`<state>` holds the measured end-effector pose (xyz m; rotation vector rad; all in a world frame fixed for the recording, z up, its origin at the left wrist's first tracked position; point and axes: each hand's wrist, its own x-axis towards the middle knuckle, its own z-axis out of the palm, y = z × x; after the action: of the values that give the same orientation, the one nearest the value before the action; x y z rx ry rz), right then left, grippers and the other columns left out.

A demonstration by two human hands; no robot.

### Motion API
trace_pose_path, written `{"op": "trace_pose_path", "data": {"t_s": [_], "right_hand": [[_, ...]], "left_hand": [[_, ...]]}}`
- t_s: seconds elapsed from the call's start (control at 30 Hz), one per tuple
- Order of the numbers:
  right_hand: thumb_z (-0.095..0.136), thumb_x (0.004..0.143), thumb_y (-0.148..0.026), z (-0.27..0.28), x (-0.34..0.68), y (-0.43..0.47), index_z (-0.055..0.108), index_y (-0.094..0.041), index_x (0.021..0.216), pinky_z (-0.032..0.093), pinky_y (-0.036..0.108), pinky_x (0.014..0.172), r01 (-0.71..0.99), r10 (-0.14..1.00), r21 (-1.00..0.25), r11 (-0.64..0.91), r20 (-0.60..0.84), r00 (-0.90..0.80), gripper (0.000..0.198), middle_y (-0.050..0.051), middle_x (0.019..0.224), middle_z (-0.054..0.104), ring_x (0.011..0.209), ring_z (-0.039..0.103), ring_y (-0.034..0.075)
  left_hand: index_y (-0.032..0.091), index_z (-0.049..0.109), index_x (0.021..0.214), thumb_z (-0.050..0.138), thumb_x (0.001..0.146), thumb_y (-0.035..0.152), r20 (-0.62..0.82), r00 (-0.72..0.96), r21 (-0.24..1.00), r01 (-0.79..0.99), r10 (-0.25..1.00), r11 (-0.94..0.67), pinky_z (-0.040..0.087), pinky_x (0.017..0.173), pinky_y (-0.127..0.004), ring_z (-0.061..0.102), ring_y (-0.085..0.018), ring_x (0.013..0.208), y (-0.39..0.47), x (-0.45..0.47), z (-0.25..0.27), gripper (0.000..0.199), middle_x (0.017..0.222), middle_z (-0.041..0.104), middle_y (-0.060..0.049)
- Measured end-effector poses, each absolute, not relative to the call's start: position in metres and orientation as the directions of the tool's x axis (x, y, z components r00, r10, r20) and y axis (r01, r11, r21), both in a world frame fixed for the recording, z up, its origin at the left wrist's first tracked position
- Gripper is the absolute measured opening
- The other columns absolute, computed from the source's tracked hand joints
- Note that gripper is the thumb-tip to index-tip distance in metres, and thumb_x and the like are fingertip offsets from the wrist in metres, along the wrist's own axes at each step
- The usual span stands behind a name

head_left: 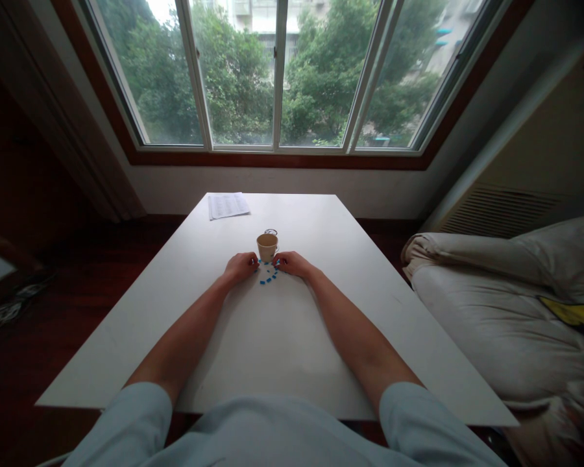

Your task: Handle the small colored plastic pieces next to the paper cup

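Note:
A light paper-coloured cup (267, 248) with a small handle stands upright on the white table (277, 350). My left hand (242, 266) rests just left of the cup, its fingers closed together at the tips. Close by on the right is my right hand (293, 263), with fingers curled and pinched near the cup's base. Small blue pieces (268, 280) lie in a curved row in front of the cup, between the hands. Some sit right at the fingertips, and whether either hand grips one is too small to tell.
Printed sheets of paper (228, 205) lie at the table's far left corner. Behind the cup is a thin dark loop (271, 231). A pale padded sofa (506, 311) stands to the right, and a wide window (277, 84) is beyond the table.

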<state>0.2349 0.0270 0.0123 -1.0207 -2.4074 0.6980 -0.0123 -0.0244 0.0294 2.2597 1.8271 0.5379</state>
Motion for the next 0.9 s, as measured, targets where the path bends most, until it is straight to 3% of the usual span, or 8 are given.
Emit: {"op": "trace_pose_path", "data": {"t_s": [0.23, 0.43, 0.57, 0.7, 0.8, 0.9], "right_hand": [[0.061, 0.076, -0.024, 0.009, 0.235, 0.029, 0.074, -0.022, 0.092, 0.033, 0.019, 0.062, 0.53, 0.754, -0.61, 0.589, 0.181, -0.631, 0.021, -0.003, 0.071, 0.059, 0.065, 0.048, 0.008], [0.06, 0.075, -0.03, 0.007, 0.237, 0.03, 0.073, -0.018, 0.088, 0.034, 0.021, 0.061, 0.447, 0.829, -0.754, 0.482, 0.226, -0.511, 0.022, -0.002, 0.069, 0.06, 0.064, 0.047, 0.009], [0.06, 0.073, -0.033, 0.006, 0.24, 0.033, 0.07, -0.016, 0.087, 0.042, 0.023, 0.067, 0.325, 0.892, -0.856, 0.401, 0.284, -0.351, 0.023, 0.001, 0.079, 0.067, 0.072, 0.055, 0.012], [0.06, 0.071, -0.033, 0.004, 0.239, 0.034, 0.066, -0.016, 0.086, 0.046, 0.024, 0.068, 0.215, 0.922, -0.918, 0.333, 0.269, -0.279, 0.023, 0.003, 0.081, 0.069, 0.073, 0.059, 0.013], [0.06, 0.071, -0.033, 0.004, 0.237, 0.035, 0.063, -0.017, 0.087, 0.048, 0.025, 0.068, 0.167, 0.93, -0.932, 0.321, 0.277, -0.243, 0.023, 0.003, 0.081, 0.069, 0.072, 0.06, 0.013], [0.06, 0.071, -0.035, 0.005, 0.236, 0.035, 0.061, -0.017, 0.088, 0.048, 0.025, 0.068, 0.15, 0.937, -0.935, 0.322, 0.292, -0.189, 0.025, 0.003, 0.08, 0.068, 0.072, 0.059, 0.013]], "left_hand": [[0.024, 0.07, 0.089, 0.062, 0.085, 0.036, 0.215, 0.166, 0.378, 0.894, 0.962, -0.239, 0.04, 0.066, -0.028, 0.062, -0.019, 0.078, -0.023, -0.013, 0.028, 0.015, 0.088, 0.072, -0.004], [0.024, 0.068, 0.088, 0.062, 0.085, 0.034, 0.293, 0.093, 0.498, 0.835, 0.952, -0.235, 0.043, 0.067, -0.028, 0.062, -0.017, 0.075, -0.023, -0.013, 0.031, 0.012, 0.088, 0.073, -0.003], [0.022, 0.066, 0.088, 0.062, 0.084, 0.036, 0.362, -0.012, 0.667, 0.702, 0.932, -0.25, 0.045, 0.065, -0.027, 0.062, -0.015, 0.072, -0.02, -0.012, 0.036, 0.015, 0.085, 0.072, -0.002], [0.019, 0.064, 0.091, 0.059, 0.084, 0.035, 0.359, -0.131, 0.855, 0.444, 0.924, -0.269, 0.048, 0.059, -0.024, 0.063, -0.014, 0.068, -0.015, -0.005, 0.044, 0.018, 0.078, 0.07, -0.003], [0.017, 0.063, 0.092, 0.059, 0.083, 0.034, 0.357, -0.181, 0.905, 0.31, 0.916, -0.292, 0.049, 0.057, -0.023, 0.063, -0.014, 0.068, -0.012, 0.004, 0.051, 0.02, 0.081, 0.07, -0.005], [0.017, 0.064, 0.095, 0.059, 0.084, 0.036, 0.359, -0.18, 0.904, 0.31, 0.916, -0.294, 0.05, 0.061, -0.024, 0.063, -0.014, 0.074, -0.012, 0.015, 0.056, 0.023, 0.089, 0.07, -0.005]]}}
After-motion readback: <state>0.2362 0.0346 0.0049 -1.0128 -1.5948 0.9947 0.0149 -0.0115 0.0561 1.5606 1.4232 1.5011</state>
